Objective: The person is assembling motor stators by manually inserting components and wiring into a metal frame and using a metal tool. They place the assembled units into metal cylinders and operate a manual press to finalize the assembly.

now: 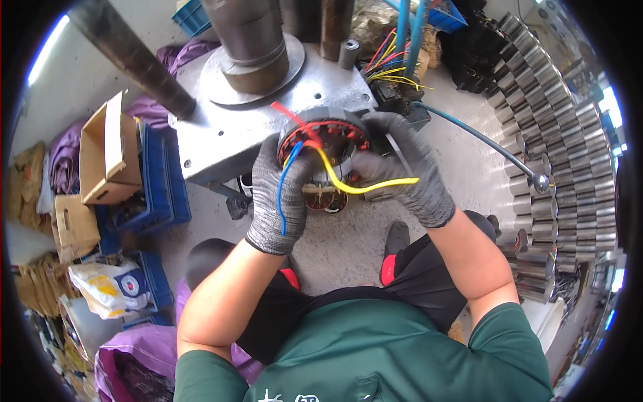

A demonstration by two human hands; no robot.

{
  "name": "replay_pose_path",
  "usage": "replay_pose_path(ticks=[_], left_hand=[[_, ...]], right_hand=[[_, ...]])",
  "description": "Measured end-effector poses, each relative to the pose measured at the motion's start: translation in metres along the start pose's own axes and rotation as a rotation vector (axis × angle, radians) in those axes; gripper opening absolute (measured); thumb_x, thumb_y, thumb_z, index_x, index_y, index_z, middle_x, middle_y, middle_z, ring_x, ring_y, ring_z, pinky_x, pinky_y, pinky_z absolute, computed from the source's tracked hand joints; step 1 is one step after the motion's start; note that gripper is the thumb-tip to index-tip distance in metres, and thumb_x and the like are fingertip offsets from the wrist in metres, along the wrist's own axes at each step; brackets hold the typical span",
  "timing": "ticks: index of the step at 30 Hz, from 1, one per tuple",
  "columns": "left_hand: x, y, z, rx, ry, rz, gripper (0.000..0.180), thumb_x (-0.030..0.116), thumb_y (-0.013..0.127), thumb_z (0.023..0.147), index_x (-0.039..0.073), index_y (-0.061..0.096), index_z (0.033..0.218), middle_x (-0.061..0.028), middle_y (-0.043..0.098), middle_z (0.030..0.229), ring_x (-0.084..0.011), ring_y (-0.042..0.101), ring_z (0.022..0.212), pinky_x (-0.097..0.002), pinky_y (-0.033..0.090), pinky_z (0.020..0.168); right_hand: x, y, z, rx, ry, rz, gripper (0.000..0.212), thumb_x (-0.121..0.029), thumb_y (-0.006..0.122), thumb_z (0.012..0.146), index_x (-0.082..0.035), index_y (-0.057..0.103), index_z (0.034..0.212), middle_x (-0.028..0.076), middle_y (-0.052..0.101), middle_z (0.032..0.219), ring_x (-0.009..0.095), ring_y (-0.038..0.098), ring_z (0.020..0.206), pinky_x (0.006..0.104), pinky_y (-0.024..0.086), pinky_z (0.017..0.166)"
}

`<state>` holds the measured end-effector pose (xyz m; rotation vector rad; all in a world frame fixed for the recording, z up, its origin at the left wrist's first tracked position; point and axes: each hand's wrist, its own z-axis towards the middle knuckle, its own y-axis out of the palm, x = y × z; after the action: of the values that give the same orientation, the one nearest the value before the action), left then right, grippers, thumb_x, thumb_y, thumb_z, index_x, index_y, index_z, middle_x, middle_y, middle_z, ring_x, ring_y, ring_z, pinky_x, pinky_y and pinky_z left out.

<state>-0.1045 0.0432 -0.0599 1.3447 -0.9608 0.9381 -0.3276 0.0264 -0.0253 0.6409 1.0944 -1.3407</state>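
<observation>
A round motor stator (329, 114) with a dark outer ring and red insulation inside is held up at the near edge of the metal press table. Red, blue (280, 194) and yellow (365, 187) lead wires come out of it toward me. My left hand (276, 194), in a grey knitted glove, grips the stator's left side, thumb near the wire roots. On the right rim lies my right hand (412, 167), gloved alike; its fingers curl around the ring and its thumb is smeared by motion. Copper-coloured windings (325, 201) show below the stator, partly hidden.
A thick press column (251, 47) rises from the metal table (234, 130). A long lever with a ball end (540, 182) juts out at right, before stacked metal cylinders (569, 147). Blue crates (161, 181) and cardboard boxes (107, 157) stand left. Coloured wires (395, 70) lie behind the table.
</observation>
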Motion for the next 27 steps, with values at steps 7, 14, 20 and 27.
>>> replay_pose_path(ticks=[7,14,20,27], left_hand=[[0.037,0.002,0.000,0.078,-0.169,-0.240,0.053,0.001,0.065,0.081,-0.008,0.060,0.133,-0.0193,0.073,0.115,-0.0279,0.075,0.100,-0.0391,0.065,0.088],[0.021,-0.011,0.004,0.110,-0.230,-0.434,0.054,0.004,0.064,0.081,-0.012,0.060,0.133,-0.0240,0.073,0.118,-0.0351,0.076,0.100,-0.0444,0.063,0.101],[0.031,-0.007,-0.005,0.128,-0.277,-0.385,0.046,0.004,0.063,0.086,-0.012,0.061,0.129,-0.0223,0.072,0.116,-0.0342,0.075,0.104,-0.0421,0.062,0.102],[0.030,-0.005,-0.006,0.145,-0.238,-0.367,0.039,0.008,0.065,0.090,-0.007,0.066,0.126,-0.0208,0.075,0.113,-0.0315,0.077,0.103,-0.0438,0.066,0.092]], right_hand=[[-0.025,-0.010,-0.005,0.134,0.055,0.109,0.031,-0.018,0.059,0.110,0.001,0.067,0.132,0.015,0.072,0.128,0.025,0.070,0.119,0.0405,0.053,0.108],[-0.044,-0.004,-0.013,-0.066,-0.259,-0.339,0.020,-0.002,0.063,0.097,0.000,0.069,0.115,0.014,0.074,0.109,0.024,0.067,0.106,0.0391,0.051,0.101],[-0.037,0.009,-0.007,-0.097,-0.306,-0.490,0.019,0.004,0.064,0.094,0.001,0.072,0.110,0.012,0.072,0.104,0.024,0.068,0.098,0.0358,0.053,0.092],[-0.035,0.013,-0.003,-0.062,-0.314,-0.454,0.017,0.004,0.070,0.090,0.000,0.070,0.106,0.014,0.070,0.096,0.033,0.071,0.086,0.0398,0.058,0.082]])
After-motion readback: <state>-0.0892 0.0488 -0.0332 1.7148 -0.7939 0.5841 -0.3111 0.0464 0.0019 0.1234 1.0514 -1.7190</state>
